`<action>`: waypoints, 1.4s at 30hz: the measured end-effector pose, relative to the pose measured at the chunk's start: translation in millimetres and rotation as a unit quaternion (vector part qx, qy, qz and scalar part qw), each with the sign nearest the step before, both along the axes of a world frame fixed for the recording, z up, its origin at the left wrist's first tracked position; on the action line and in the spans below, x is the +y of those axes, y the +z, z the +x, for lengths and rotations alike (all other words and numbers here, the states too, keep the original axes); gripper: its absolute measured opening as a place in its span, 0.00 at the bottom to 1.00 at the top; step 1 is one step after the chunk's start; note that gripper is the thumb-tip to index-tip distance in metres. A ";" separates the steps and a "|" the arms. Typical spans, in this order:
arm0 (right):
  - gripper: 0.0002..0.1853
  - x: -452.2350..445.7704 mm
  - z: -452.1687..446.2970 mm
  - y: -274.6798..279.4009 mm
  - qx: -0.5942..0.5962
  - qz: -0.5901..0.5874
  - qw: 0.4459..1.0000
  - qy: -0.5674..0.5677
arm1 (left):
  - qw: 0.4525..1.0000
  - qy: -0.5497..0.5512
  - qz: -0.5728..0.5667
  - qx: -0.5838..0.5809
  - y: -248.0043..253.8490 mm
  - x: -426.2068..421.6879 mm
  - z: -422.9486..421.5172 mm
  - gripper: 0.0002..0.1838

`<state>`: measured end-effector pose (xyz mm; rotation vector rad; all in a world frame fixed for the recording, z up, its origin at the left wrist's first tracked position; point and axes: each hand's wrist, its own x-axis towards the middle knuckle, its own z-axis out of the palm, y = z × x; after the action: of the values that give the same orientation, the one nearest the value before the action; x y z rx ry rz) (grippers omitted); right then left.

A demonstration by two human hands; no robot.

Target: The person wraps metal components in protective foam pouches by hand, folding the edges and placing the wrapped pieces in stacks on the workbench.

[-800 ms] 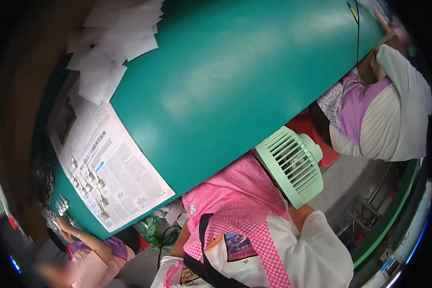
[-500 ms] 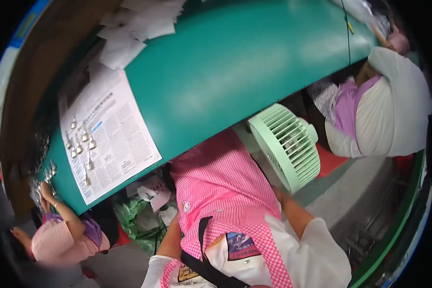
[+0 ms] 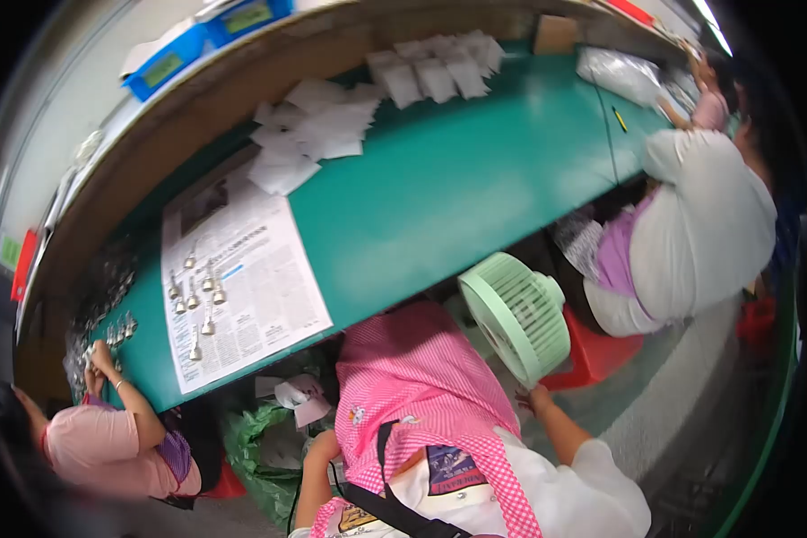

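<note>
My left hand (image 3: 323, 446) hangs low beside the pink checked apron (image 3: 421, 359) on my lap, near a green plastic bag (image 3: 258, 453); its fingers are mostly hidden. On the other side, my right hand (image 3: 535, 400) is just below the lower edge of a pale green fan (image 3: 516, 318). Its fingers look apart, with nothing seen in them; whether they touch the fan I cannot tell. In front of me, several small metal pieces with pale, cup-like ends lie on a newspaper (image 3: 273, 287) on the green table (image 3: 421, 206).
White paper packets (image 3: 318, 130) lie at the table's back. Blue bins (image 3: 166, 63) stand on the shelf above. A co-worker in pink (image 3: 108, 448) handles small metal parts at the left; another in white (image 3: 704, 224) sits at the right, by a red stool (image 3: 592, 350).
The view has tilted up, showing the shelf and more packets. My right hand now shows by the fan's lower edge, and my left hand has come into sight beside the apron.
</note>
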<state>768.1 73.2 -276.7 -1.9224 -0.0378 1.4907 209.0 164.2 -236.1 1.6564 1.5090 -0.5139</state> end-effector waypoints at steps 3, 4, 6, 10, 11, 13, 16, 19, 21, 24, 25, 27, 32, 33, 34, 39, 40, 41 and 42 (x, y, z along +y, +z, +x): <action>0.17 -0.7 29.8 27.2 -0.043 0.115 0.989 -0.079 | 0.990 0.092 0.106 0.033 172.7 32.3 46.1 0.18; 0.15 2.2 38.8 67.5 -0.093 0.127 0.984 -0.084 | 0.979 0.113 0.163 -0.052 208.0 40.1 51.4 0.18; 0.13 17.7 61.7 126.7 -0.233 0.195 0.947 -0.107 | 0.922 0.172 0.229 -0.262 274.2 57.9 67.3 0.18; 0.14 91.5 80.6 254.4 -0.365 0.338 0.856 -0.141 | 0.705 0.292 0.287 -0.579 301.0 112.2 90.6 0.21; 0.15 121.3 62.9 296.8 -0.376 0.378 0.836 -0.127 | 0.655 0.311 0.307 -0.617 303.3 131.6 103.8 0.24; 0.16 174.9 25.2 352.9 -0.322 0.486 0.811 -0.033 | 0.621 0.293 0.240 -0.687 292.0 172.8 121.0 0.28; 0.18 241.1 -58.3 409.0 -0.222 0.515 0.802 0.206 | 0.630 0.294 0.193 -0.693 294.3 204.1 151.8 0.31; 0.24 298.1 -129.5 404.7 -0.075 0.489 0.767 0.408 | 0.621 0.297 0.204 -0.696 296.6 218.1 172.7 0.27; 0.28 323.6 -171.6 391.0 -0.085 0.467 0.718 0.508 | 0.618 0.317 0.208 -0.688 291.2 223.9 172.3 0.24; 0.22 355.7 -214.9 388.8 -0.122 0.448 0.693 0.552 | 0.613 0.377 0.190 -0.668 276.4 226.8 166.3 0.19; 0.20 372.2 -223.0 374.1 -0.097 0.439 0.707 0.547 | 0.617 0.392 0.191 -0.655 275.3 227.1 162.8 0.18; 0.15 385.2 -234.4 360.6 -0.055 0.431 0.726 0.533 | 0.624 0.422 0.198 -0.627 273.9 227.6 154.1 0.16; 0.10 398.3 -238.2 337.5 -0.010 0.431 0.760 0.485 | 0.658 0.446 0.229 -0.562 264.1 233.1 140.8 0.15; 0.10 399.5 -236.7 337.3 -0.012 0.427 0.766 0.480 | 0.673 0.446 0.235 -0.542 263.3 233.5 138.8 0.16; 0.10 400.8 -234.8 337.3 -0.013 0.422 0.773 0.474 | 0.687 0.445 0.239 -0.522 262.7 233.1 138.5 0.16; 0.09 406.2 -226.1 326.9 -0.046 0.418 0.758 0.499 | 0.697 0.420 0.274 -0.512 263.5 236.6 144.6 0.12; 0.10 406.9 -222.0 323.7 -0.072 0.425 0.740 0.516 | 0.694 0.415 0.284 -0.515 259.0 235.8 139.8 0.11; 0.10 408.8 -220.8 319.6 -0.095 0.433 0.718 0.537 | 0.683 0.388 0.329 -0.524 242.4 239.6 138.3 0.10; 0.11 409.7 -218.6 317.8 -0.078 0.457 0.714 0.524 | 0.671 0.361 0.376 -0.528 226.9 245.6 138.4 0.09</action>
<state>549.5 482.9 41.1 -1.0912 -1.8416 1.4135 347.5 409.8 -9.2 1.2198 1.2551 1.4632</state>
